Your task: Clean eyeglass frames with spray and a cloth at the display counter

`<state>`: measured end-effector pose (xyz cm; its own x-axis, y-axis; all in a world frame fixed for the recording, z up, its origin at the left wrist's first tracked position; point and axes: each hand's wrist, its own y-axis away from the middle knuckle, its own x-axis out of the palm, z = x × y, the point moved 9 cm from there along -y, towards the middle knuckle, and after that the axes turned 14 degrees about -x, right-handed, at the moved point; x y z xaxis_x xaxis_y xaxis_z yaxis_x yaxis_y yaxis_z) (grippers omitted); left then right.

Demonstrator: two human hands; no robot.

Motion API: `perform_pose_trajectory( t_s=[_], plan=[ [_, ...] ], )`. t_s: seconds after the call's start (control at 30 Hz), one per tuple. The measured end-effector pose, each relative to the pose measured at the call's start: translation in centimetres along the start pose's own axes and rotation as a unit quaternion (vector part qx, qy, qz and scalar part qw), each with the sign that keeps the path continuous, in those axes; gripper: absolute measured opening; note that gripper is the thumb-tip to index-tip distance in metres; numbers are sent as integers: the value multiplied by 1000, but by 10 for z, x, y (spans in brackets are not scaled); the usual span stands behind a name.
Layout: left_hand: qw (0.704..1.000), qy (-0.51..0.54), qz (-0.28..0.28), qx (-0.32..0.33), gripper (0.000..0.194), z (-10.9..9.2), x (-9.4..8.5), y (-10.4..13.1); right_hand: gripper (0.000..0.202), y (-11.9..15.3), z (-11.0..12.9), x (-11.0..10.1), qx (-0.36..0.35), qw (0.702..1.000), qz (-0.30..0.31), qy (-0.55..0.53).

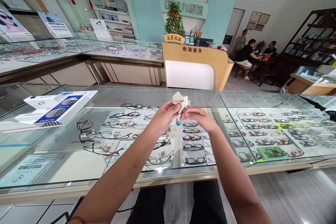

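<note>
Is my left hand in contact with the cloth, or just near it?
Touching. The head view shows the left hand with its thumb and fingers closed on the cloth, with no gap between.

Cloth [177,98]: off-white, soft, folded and crumpled, corner upward, pinched in left hand [168,110] | Thin wire-like frame [188,107]: slender, mostly hidden, against cloth, at right hand's [198,116] fingertips | Location: both raised above glass counter [126,94]
</note>
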<state>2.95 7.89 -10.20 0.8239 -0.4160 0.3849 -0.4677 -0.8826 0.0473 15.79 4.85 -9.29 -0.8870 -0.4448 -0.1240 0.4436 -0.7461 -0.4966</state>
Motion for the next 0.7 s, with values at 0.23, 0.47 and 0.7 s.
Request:
perform_pose_trajectory(
  t_s=[0.23,0.47,0.7],
  plan=[
    [1000,19,-3,22,41,-5,-1,1,37,2,-1,-13,12,999,-45,23],
    [999,-8,-21,44,42,-10,-4,-1,42,2,-8,-18,28,995,-85,40],
    [998,-44,-28,34,56,-5,-5,-2,36,2,-11,-19,8,993,-117,3]
  ],
)
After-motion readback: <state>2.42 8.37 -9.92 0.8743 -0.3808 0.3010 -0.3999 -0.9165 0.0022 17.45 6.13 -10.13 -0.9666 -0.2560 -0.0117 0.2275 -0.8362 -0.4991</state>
